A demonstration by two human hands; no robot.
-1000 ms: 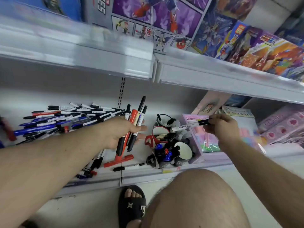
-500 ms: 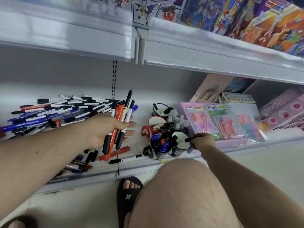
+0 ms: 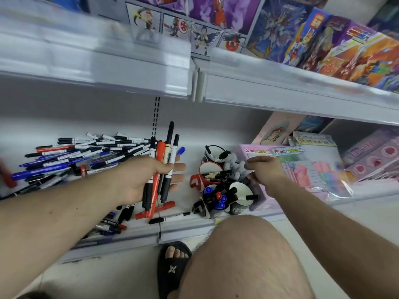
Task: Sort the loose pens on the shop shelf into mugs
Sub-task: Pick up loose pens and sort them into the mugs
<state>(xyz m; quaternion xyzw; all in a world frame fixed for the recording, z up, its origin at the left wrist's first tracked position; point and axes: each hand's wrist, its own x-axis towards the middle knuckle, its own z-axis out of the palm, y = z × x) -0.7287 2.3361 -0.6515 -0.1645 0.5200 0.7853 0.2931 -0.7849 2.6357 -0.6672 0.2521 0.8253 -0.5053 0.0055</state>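
The left hand (image 3: 149,175) grips a bundle of pens (image 3: 163,167), black-capped markers with one red among them, held roughly upright with the thumb curled across the barrels and the fingertips showing past them. The right hand (image 3: 264,170) hovers above the mugs (image 3: 222,186) holding nothing, its fingers loosely bent and slightly blurred. The mugs form a tight cluster on the lower shelf (image 3: 187,230), at 3 o'clock from the left hand; a red-and-white mug (image 3: 207,175) holds dark pens, and the mugs at its 5 o'clock hold blue-, red- and black-capped pens. A large pile of loose pens (image 3: 82,156) lies at 9 o'clock from the left hand, with further strays, including a red marker (image 3: 158,209) and a black-and-white pen (image 3: 169,217), at its 6 o'clock near the shelf edge. Pink stationery packs (image 3: 319,169) lie at 3 o'clock from the mugs. Toy boxes (image 3: 302,35) stand on the upper shelf (image 3: 280,89).
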